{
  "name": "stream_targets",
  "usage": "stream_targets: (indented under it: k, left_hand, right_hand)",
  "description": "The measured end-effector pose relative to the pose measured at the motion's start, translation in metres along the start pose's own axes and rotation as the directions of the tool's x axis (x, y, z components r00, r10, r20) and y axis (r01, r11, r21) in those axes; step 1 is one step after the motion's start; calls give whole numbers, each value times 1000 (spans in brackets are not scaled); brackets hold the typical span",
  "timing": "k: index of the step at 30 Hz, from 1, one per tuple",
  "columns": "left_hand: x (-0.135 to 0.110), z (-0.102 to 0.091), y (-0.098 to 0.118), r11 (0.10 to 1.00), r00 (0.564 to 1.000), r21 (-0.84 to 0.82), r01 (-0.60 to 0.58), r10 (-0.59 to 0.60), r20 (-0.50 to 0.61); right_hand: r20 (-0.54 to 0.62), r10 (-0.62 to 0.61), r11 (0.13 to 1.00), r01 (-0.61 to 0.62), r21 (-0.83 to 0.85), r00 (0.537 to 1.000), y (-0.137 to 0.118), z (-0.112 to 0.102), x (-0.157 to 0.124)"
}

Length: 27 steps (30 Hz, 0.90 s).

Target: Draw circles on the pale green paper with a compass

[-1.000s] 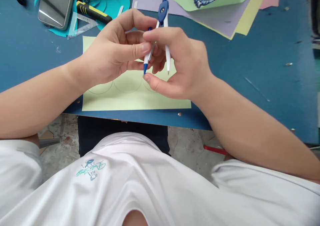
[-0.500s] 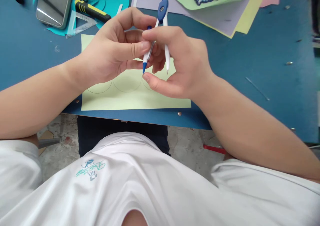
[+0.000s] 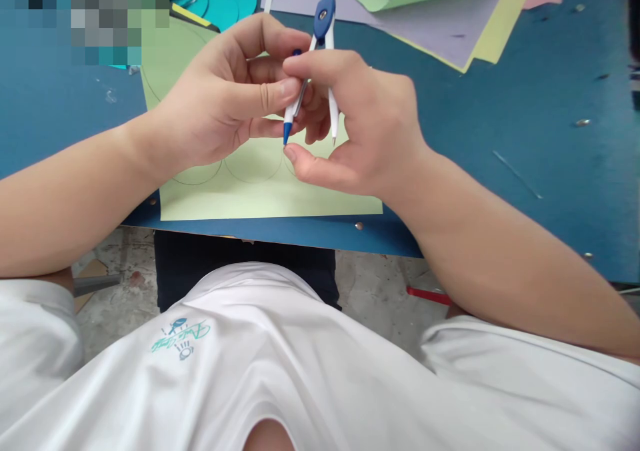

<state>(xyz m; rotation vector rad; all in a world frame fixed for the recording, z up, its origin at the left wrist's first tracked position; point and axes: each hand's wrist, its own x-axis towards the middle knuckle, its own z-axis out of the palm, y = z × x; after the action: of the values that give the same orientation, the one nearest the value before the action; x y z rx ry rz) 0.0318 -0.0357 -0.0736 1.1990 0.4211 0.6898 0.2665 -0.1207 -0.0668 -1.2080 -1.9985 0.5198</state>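
Above a pale green paper sheet (image 3: pixel 270 198), both hands hold a blue and white drawing compass (image 3: pixel 325 18), hinge up and legs slightly spread. My left hand (image 3: pixel 225 98) is closed, thumb and fingers pinching the pencil leg. My right hand (image 3: pixel 375 118) is closed around the compass too, its forefinger by the upper leg. The right thumb tip touches the point of the blue-tipped leg; other right fingers are partly hidden behind the legs. Several thin drawn circles show on the sheet, partly covered by my hands.
Blue cut-outs (image 3: pixel 235 4) and a black-yellow tool (image 3: pixel 195 18) lie at the upper left, beside a pixelated patch. Purple paper (image 3: pixel 425 34) and other coloured sheets are stacked at the back. A thin clear strip (image 3: pixel 517 174) lies right on the blue table (image 3: pixel 500 104).
My hands and the compass stay almost in place. Pale green paper now shows further up at the left, where the clear set square was visible. The upper left corner is now pixelated.
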Motion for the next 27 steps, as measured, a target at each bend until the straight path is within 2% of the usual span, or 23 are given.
stream_targets:
  k: [2,5,8,10,12,15,22,25,27]
  left_hand:
    - [4,-5,-4,1000,999,-2,-9,9,32]
    - [9,-11,-9,995,990,-72,-67,75,118]
    - [11,-15,-13,976,965,-176,-125,161,208]
    - [12,-16,-15,968,953,-211,-137,187,238]
    - [13,-17,-16,965,946,-222,-141,197,258]
    - [13,-14,-15,966,944,-214,-146,201,262]
    - [7,-2,-1,986,980,-141,-86,109,168]
    - [6,-1,2,989,983,-126,-72,92,160]
    - [8,-3,0,990,982,-115,-85,103,156]
  right_hand:
    - [17,-45,998,46,-53,999,1,0,-1]
    - [10,-195,972,195,-128,981,7,0,-1]
    - [-27,-389,910,379,-170,921,19,1,0]
    - [-18,-454,877,443,-184,891,27,2,1]
    - [-2,-462,872,454,-185,887,35,2,1]
    - [7,-385,913,382,-143,923,42,3,1]
    - [-24,-286,949,279,-150,958,40,5,-1]
    - [-9,-361,927,358,-109,932,40,1,0]
    - [12,-403,915,404,-18,915,41,-1,2]
